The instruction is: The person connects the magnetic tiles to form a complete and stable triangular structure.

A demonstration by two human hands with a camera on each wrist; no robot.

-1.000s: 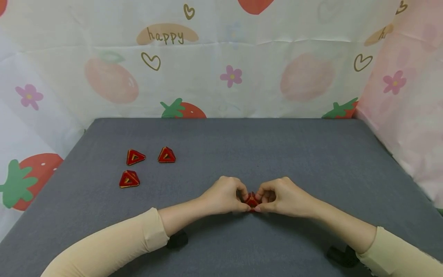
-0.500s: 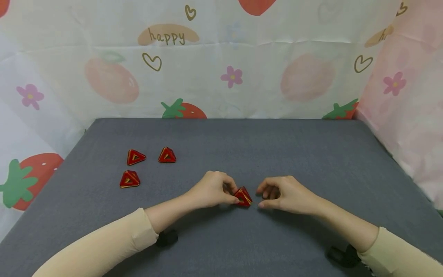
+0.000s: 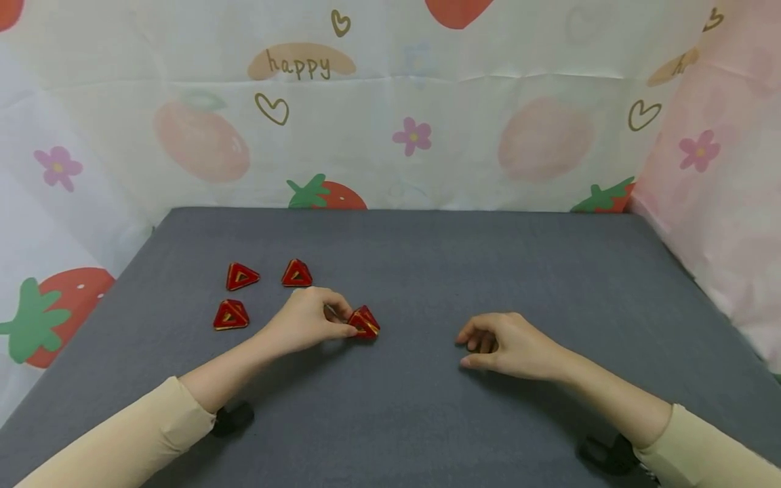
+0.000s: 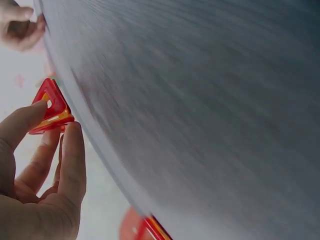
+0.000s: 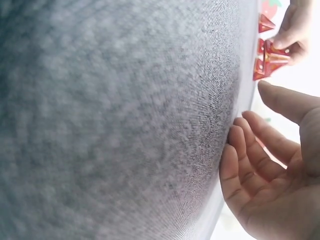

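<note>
My left hand (image 3: 308, 317) pinches a small red triangular pyramid (image 3: 365, 323) with gold-yellow edges between thumb and fingertips, left of the table's middle. In the left wrist view the thumb lies on one face of this red pyramid (image 4: 54, 107) and fingertips press its lower side. My right hand (image 3: 515, 346) is low over the table to the right, its fingers loosely bent and nothing between them. The right wrist view shows the same hand (image 5: 270, 175) with thumb and fingers apart.
Three similar red pyramids stand at the left of the grey-covered table (image 3: 415, 271): a back-left pyramid (image 3: 242, 276), a back-right pyramid (image 3: 297, 274) and a front pyramid (image 3: 231, 315). A printed cloth (image 3: 464, 142) hangs behind the table.
Both hands were at the red pyramid at first. The right hand has let go and stays about where it was. My left hand has carried the pyramid leftward and slightly away from me.
</note>
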